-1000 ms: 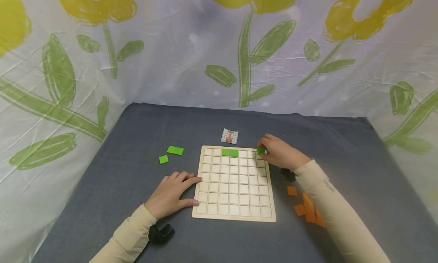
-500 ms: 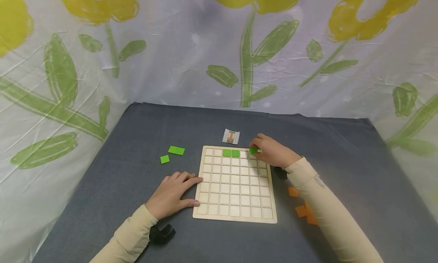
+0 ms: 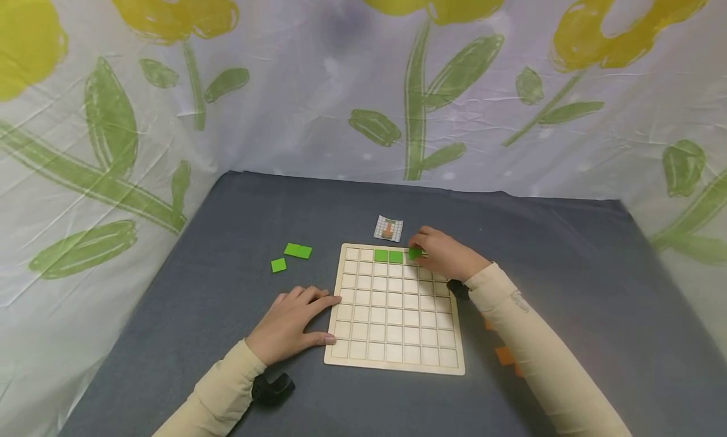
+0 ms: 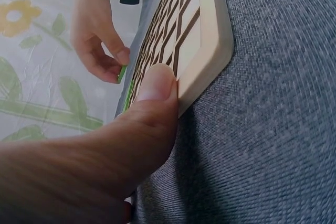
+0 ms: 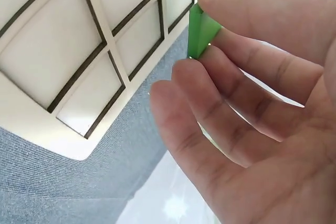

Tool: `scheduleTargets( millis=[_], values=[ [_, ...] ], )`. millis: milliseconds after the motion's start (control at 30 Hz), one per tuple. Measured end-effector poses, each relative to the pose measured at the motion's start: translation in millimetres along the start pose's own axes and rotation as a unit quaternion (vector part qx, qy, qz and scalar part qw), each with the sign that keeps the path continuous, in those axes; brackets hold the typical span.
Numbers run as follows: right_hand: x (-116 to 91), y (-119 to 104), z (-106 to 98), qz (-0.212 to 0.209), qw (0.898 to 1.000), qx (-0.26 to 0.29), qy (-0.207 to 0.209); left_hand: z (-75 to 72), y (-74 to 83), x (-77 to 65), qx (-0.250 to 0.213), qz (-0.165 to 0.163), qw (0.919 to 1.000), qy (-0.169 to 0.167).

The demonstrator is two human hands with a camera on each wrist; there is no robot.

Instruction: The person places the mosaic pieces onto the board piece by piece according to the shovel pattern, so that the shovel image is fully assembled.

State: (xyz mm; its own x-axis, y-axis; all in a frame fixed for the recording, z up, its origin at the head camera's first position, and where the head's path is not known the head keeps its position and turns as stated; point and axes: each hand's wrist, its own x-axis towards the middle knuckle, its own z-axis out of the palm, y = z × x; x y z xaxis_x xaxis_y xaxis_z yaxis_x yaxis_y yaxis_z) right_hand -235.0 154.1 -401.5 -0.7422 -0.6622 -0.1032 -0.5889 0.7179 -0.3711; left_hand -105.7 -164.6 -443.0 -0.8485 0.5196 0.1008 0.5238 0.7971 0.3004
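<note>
A pale wooden grid board (image 3: 397, 368) lies on the dark cloth. Two green square tiles (image 3: 389, 256) sit side by side in its far row. My right hand (image 3: 445, 254) pinches another green tile (image 5: 198, 31) between thumb and fingertips, just above the far row and right of the placed pair. In the left wrist view that tile (image 4: 122, 73) is seen edge-on, apart from the board. My left hand (image 3: 295, 323) rests at the board's left side, thumb (image 4: 157, 85) on the rim and fingers loosely extended.
Green tiles (image 3: 298, 251) lie beyond the left hand, one (image 3: 278, 265) apart from the others. Orange tiles (image 3: 505, 355) lie right of the board, partly hidden by the right sleeve. A small printed grid card (image 3: 389, 228) lies behind the board. A patterned sheet (image 3: 318, 108) hangs behind the table.
My right hand has moved left along the board's far edge with the green tile, toward the two placed tiles. The left hand has stayed at the rim. The head view has shifted slightly.
</note>
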Motion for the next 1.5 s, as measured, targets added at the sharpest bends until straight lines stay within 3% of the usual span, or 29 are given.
scheduleTargets(
  millis=[933, 1333, 1500],
  values=[
    [7.4, -3.2, 7.8, -0.020, 0.999, -0.026, -0.004, 0.4, -0.4, 0.5, 0.004, -0.005, 1.0000, -0.004],
    [9.0, -5.6, 8.3, -0.001, 0.999, -0.025, -0.020, 0.4, 0.5, 0.8, 0.002, -0.006, 1.0000, -0.005],
    [0.7, -5.2, 5.2, -0.012, 1.000, -0.016, 0.001, -1.2, 0.6, 1.1, 0.007, -0.002, 0.9999, -0.008]
  ],
)
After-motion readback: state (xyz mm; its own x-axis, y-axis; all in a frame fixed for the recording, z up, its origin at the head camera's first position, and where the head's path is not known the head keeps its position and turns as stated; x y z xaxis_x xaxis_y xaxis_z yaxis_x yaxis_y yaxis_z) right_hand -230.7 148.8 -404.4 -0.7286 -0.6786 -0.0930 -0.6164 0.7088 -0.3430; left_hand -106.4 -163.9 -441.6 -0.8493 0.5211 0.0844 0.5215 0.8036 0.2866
